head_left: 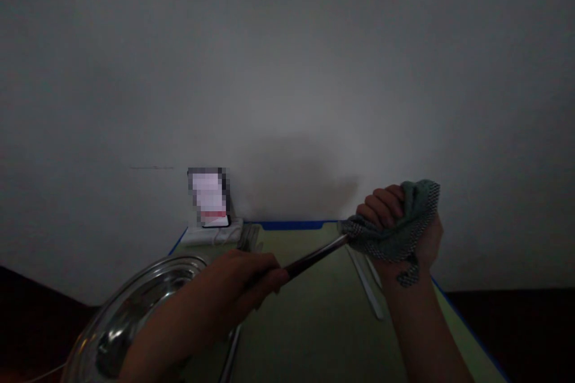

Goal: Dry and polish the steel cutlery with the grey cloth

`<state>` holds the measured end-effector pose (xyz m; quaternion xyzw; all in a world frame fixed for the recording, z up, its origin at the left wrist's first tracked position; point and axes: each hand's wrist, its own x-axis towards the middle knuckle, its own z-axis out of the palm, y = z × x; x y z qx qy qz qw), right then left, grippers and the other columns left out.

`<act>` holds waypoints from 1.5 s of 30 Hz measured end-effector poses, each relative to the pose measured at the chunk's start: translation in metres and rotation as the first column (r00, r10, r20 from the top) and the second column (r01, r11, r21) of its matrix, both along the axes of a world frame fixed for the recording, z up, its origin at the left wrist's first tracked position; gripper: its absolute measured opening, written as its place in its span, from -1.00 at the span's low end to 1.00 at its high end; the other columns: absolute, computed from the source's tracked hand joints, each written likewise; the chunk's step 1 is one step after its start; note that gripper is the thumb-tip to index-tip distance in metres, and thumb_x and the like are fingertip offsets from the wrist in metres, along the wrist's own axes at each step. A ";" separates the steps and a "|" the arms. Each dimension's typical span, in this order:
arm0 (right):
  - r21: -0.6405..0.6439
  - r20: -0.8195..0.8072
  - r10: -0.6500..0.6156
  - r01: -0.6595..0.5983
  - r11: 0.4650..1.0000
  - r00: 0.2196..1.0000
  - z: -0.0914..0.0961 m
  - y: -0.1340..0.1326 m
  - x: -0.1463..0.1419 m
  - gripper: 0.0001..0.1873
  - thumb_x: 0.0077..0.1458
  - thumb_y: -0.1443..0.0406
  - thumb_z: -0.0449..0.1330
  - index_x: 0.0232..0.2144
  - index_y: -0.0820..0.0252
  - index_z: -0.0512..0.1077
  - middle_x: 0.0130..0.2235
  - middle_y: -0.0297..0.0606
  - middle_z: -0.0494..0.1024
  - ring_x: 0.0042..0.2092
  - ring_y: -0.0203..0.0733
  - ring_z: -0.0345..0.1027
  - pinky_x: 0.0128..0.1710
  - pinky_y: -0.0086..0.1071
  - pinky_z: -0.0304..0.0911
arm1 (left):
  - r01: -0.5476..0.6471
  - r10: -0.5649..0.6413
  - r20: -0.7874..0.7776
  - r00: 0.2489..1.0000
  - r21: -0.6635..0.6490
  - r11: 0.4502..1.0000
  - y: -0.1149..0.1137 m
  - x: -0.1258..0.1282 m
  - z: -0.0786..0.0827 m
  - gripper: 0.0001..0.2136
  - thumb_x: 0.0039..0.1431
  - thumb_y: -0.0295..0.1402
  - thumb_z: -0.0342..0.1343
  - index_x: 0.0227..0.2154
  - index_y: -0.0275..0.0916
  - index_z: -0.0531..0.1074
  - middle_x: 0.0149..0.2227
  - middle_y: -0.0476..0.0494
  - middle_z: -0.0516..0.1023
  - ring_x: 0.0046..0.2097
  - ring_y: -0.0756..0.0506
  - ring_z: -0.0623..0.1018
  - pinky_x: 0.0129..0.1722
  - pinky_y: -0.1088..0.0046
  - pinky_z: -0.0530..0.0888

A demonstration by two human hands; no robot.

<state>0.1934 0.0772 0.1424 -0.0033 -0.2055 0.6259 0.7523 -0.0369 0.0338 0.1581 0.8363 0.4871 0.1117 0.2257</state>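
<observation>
My left hand [242, 281] is closed around one end of a long, slender utensil [317, 256] with a dark grip and a shiny metal shaft. Its far end disappears into a grey-green checked cloth [390, 236], so its kind cannot be made out. The cloth is bunched in my right hand [381, 206], whose fingers are curled tightly over it and around the utensil's end. Held slantwise above the green tabletop [309, 323], the utensil rises toward the right. Below my left forearm lies a large shiny steel bowl [130, 305], partly covered by the arm.
A lit phone [211, 197] leans against the wall [287, 72] on a white object [211, 233]. Beside it lie fork-like utensils [249, 238]. Flat, pale utensils [367, 290] rest at the right, and a metal handle [230, 356] near the front. Blue edging [291, 225] borders the tabletop.
</observation>
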 end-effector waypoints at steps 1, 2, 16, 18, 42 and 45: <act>0.022 -0.005 -0.013 0.013 1.000 1.000 -0.001 0.001 0.005 -0.77 -0.10 0.20 0.10 -0.61 0.17 0.14 -0.67 -0.56 0.08 -0.68 -0.50 -0.07 -0.70 -0.57 -0.04 | 0.002 -0.002 0.000 1.000 -0.001 1.000 0.000 -0.001 0.001 -0.65 0.22 -0.10 -0.16 -0.40 -0.15 0.46 -0.47 0.02 0.49 -0.41 -0.01 0.46 -0.40 0.55 0.33; 0.042 -0.008 -0.027 0.028 0.999 1.000 -0.002 0.002 0.009 -0.79 -0.12 0.21 0.12 -0.59 0.17 0.15 -0.67 -0.56 0.09 -0.68 -0.50 -0.05 -0.70 -0.57 -0.03 | 0.004 -0.004 -0.007 1.000 -0.003 1.000 0.000 -0.002 0.002 -0.65 0.22 -0.11 -0.17 -0.40 -0.15 0.46 -0.46 0.02 0.49 -0.40 -0.01 0.46 -0.41 0.55 0.32; 0.022 0.101 -0.038 0.036 0.999 0.994 0.002 -0.013 -0.035 -0.60 -0.04 0.06 0.01 -0.70 0.13 0.00 -0.70 -0.55 -0.09 -0.70 -0.46 -0.27 -0.74 -0.52 -0.15 | 0.003 0.000 -0.218 0.976 0.017 1.000 0.007 0.007 -0.012 -0.66 0.24 -0.19 -0.18 -0.45 -0.19 0.44 -0.51 -0.01 0.49 -0.47 -0.02 0.45 -0.48 0.51 0.25; 0.023 0.105 0.046 -0.049 0.999 0.993 -0.004 -0.012 -0.045 -0.61 -0.05 0.05 0.03 -0.70 0.13 0.03 -0.70 -0.56 -0.08 -0.70 -0.45 -0.27 -0.75 -0.53 -0.17 | 0.039 -0.038 -0.188 0.981 0.004 0.999 0.004 0.014 -0.010 -0.65 0.25 -0.21 -0.20 -0.45 -0.20 0.43 -0.53 0.00 0.48 -0.49 -0.01 0.45 -0.49 0.51 0.24; -0.039 0.021 0.015 -0.014 0.999 1.000 -0.005 0.007 -0.011 -0.64 -0.02 0.10 0.05 -0.67 0.17 0.09 -0.71 -0.57 0.03 -0.72 -0.51 -0.14 -0.76 -0.56 -0.11 | -0.003 -0.001 -0.055 0.998 -0.083 0.997 -0.002 0.000 -0.011 -0.76 0.21 -0.20 -0.09 -0.15 -0.09 0.39 -0.25 -0.02 0.54 -0.25 -0.07 0.52 -0.28 0.45 0.38; -0.013 0.022 0.001 -0.001 1.000 1.000 -0.006 0.007 -0.007 -0.65 -0.03 0.12 0.07 -0.67 0.17 0.08 -0.70 -0.56 0.04 -0.71 -0.51 -0.11 -0.74 -0.56 -0.08 | -0.009 0.005 -0.072 0.997 -0.050 0.999 -0.002 -0.003 -0.012 -0.77 0.18 -0.24 -0.04 -0.15 -0.08 0.40 -0.23 -0.02 0.55 -0.24 -0.08 0.53 -0.30 0.47 0.39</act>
